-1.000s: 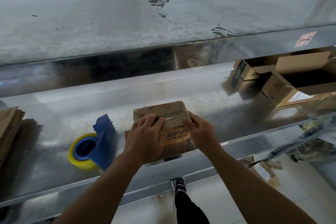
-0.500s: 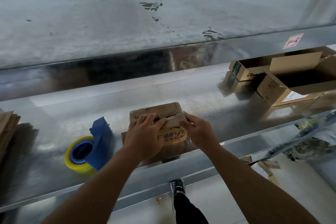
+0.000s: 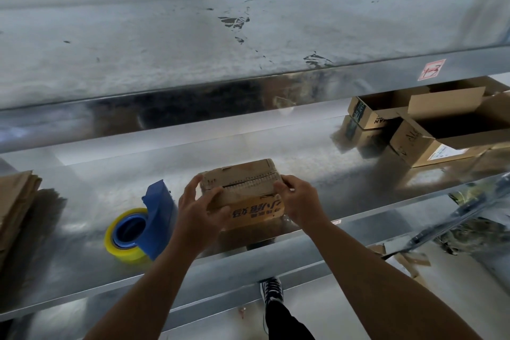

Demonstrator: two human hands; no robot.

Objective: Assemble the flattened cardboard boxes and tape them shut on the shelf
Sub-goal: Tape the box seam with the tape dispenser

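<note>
While we steadied a worn cardboard box [image 3: 242,181] near the front edge of the shelf [image 3: 82,270], our left grip [image 3: 200,211] curled round its left end and our right grip [image 3: 300,201] held its right end, probably to keep the top flaps closed for taping. A tape dispenser [image 3: 140,226] lay just to its left, handy for that. Some flattened cardboard [image 3: 15,201] was stacked far left, open boxes [image 3: 441,130] far right. Shiny metal formed the shelf, under a scuffed upper shelf [image 3: 165,50].

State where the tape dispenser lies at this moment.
In the head view the tape dispenser lies on the metal shelf, just left of the left hand gripping the small cardboard box, with the flattened cardboard stack further left.
</note>
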